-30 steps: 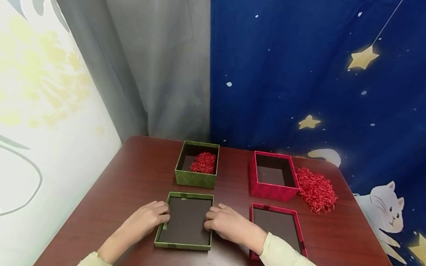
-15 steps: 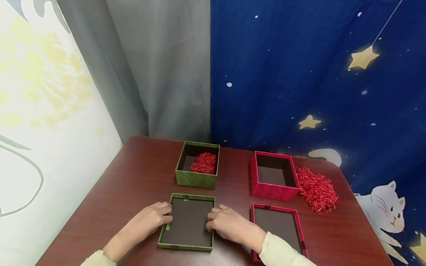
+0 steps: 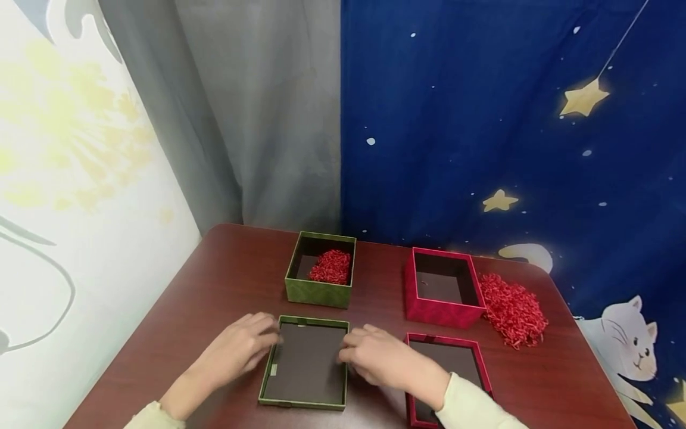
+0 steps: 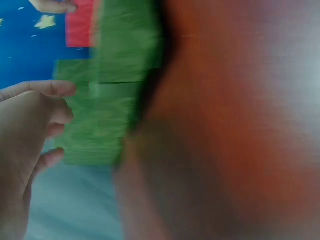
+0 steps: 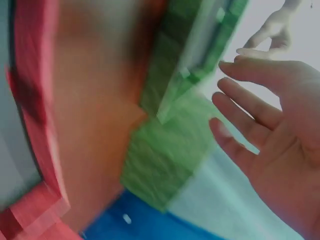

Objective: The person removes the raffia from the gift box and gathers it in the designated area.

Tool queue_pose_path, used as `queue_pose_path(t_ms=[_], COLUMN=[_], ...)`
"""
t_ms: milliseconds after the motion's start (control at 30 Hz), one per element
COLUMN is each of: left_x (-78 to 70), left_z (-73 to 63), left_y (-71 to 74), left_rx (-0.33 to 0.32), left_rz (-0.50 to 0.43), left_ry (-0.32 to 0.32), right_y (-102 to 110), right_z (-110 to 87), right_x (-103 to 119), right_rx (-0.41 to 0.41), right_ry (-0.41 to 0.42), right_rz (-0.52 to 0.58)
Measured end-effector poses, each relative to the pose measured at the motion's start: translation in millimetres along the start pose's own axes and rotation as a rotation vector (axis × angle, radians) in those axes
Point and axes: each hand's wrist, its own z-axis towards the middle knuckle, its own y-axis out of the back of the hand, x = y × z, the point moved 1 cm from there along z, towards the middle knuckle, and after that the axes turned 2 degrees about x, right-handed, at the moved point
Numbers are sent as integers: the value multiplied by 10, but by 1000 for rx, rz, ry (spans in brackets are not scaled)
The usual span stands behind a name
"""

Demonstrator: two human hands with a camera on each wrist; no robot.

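Observation:
A green box lid [image 3: 309, 364] lies on the table with its dark inside facing up. My left hand [image 3: 234, 347] is just off its left edge, its fingers loosely bent and holding nothing. Beside the right edge is my right hand [image 3: 383, 357]; the right wrist view shows its fingers [image 5: 245, 97] spread and apart from the lid. Behind the lid stands the green box [image 3: 317, 294], which has red shredded paper [image 3: 332, 268] inside, mostly toward its right.
A red box [image 3: 445, 313] stands at the back right, with a heap of red shredded paper [image 3: 514, 311] against its right side. In front of it lies a red lid [image 3: 447, 358], partly covered by my right forearm. Curtains hang behind the brown table [image 3: 214, 280].
Both hands have let go of the green lid's side edges and moved slightly outward. The lid has shifted a little to the right. The boxes and shredded paper stand as before.

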Motion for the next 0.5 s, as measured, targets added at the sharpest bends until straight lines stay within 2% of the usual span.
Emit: queue_pose_path(t_ms=[100,167,333,400,500], left_x=[95,168,375,460,577], left_z=[185,350,833,1004,1205], left_y=[95,129,70,-12,-156], left_rx=[11,20,63,128,296], left_rz=[1,-10,-115,-161,-228], left_ry=[76,115,258,324,400], right_y=[176,216,70,-41,-194], right_z=[27,86,310,374,435], right_x=[-186,-357,-806,-928,-1020], right_rx=[7,-16,-133,-144,-129], right_ry=[-80,-158,-393,-470,-553], right_rz=[108,236,553,630,715])
